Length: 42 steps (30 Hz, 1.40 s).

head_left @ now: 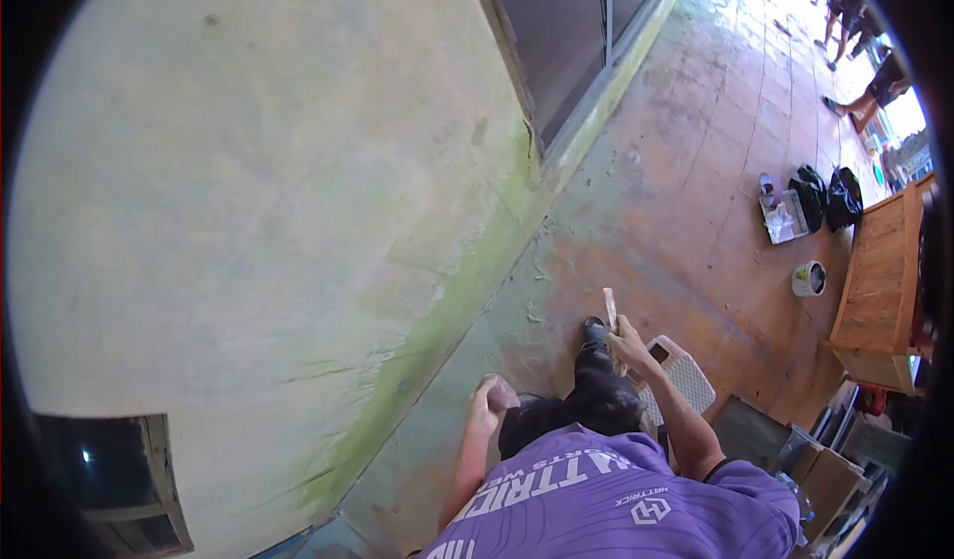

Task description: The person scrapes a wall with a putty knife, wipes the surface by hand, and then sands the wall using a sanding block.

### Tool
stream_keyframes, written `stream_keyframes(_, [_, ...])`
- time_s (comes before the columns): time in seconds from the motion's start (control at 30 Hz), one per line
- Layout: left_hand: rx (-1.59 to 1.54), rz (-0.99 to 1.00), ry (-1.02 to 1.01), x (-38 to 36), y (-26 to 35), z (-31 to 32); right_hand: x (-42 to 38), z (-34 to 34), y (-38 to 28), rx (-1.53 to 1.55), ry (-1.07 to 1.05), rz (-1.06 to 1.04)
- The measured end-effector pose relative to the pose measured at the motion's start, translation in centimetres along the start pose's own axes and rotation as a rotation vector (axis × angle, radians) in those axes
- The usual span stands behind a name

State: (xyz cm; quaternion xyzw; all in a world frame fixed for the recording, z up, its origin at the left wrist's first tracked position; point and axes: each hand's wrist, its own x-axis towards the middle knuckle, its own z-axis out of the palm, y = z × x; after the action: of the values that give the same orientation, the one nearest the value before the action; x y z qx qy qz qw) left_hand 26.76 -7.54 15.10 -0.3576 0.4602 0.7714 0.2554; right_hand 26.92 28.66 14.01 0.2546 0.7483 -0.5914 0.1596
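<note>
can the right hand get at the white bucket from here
Probably not without moving closer: the white bucket stands out on the tiled floor, well beyond the right hand, whose grip is taken up by a pale stick-like tool.

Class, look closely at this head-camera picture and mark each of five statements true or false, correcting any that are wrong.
1. The person's right hand holds a stick-like tool. True.
2. The left hand is pressed against the wall. False: it is apart from the wall, and in this view it appears over the floor.
3. Green paint shows along the foot of the wall. True.
4. The bucket stands on top of the wooden cabinet. False: it stands on the floor, near the cabinet.
5. The person's shirt is purple. True.
</note>
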Motion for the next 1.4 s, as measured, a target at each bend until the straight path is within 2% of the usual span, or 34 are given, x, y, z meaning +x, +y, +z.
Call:
stream_keyframes(0.07, [-0.084, -0.009, -0.112, -1.6, 0.3, -1.6, -2.0, 1.0, -0.7, 0.029, 0.004, -0.025])
stream_keyframes(0.17, [-0.137, 0.017, -0.024, -1.1, -1.7, -7.8, -5.0, 4.2, -0.6, 0.066, 0.023, -0.071])
stream_keyframes(0.23, [-0.099, 0.118, 0.122, -4.2, -2.8, -10.5, -8.0, 6.5, -1.9, 0.05, 0.056, -0.104])
stream_keyframes(0.37, [-0.058, 0.184, 0.265, -8.2, -3.6, -16.3, -13.3, 11.2, -3.5, 0.085, -0.093, -0.001])
stream_keyframes(0.47, [-0.164, 0.262, 0.319, -11.3, -4.5, -19.7, -15.1, 14.4, -1.8, 0.086, -0.224, 0.019])
stream_keyframes(0.57, [-0.129, 0.435, 0.345, -11.9, -5.6, -23.5, -18.0, 16.6, -3.5, 0.119, -0.202, 0.026])
stream_keyframes(0.67, [-0.161, 0.399, 0.344, -12.9, -5.0, -24.1, -20.3, 17.2, -6.5, 0.144, -0.194, 0.037])
stream_keyframes(0.77, [-0.166, 0.41, 0.304, -11.6, -4.8, -24.8, -19.0, 17.6, -5.0, 0.308, -0.28, 0.085])
stream_keyframes(0.83, [-0.22, 0.334, 0.35, -11.3, -3.8, -24.5, -18.7, 18.1, -5.2, 0.364, -0.252, 0.08])
stream_keyframes(0.97, [-0.303, 0.338, 0.306, -10.9, -1.9, -22.8, -13.8, 18.9, -2.8, 0.37, -0.31, -0.016])
stream_keyframes(1.07, [-0.224, 0.318, 0.278, -12.1, -0.2, -21.2, -11.7, 19.9, -5.0, 0.488, -0.353, -0.024])
stream_keyframes(1.1, [-0.207, 0.319, 0.281, -12.1, 0.3, -20.9, -10.6, 20.4, -6.2, 0.314, -0.288, -0.046])
stream_keyframes(1.27, [-0.152, 0.335, 0.297, -10.5, 2.0, -22.1, -1.8, 23.1, -9.5, 0.361, -0.312, -0.009])
stream_keyframes(1.37, [-0.054, 0.315, 0.121, -9.0, 3.3, -23.7, 5.2, 24.1, -11.7, 0.332, -0.295, 0.023])
stream_keyframes(1.4, [-0.039, 0.3, 0.234, -8.2, 4.2, -22.7, 7.0, 25.3, -12.3, 0.333, -0.287, 0.039])
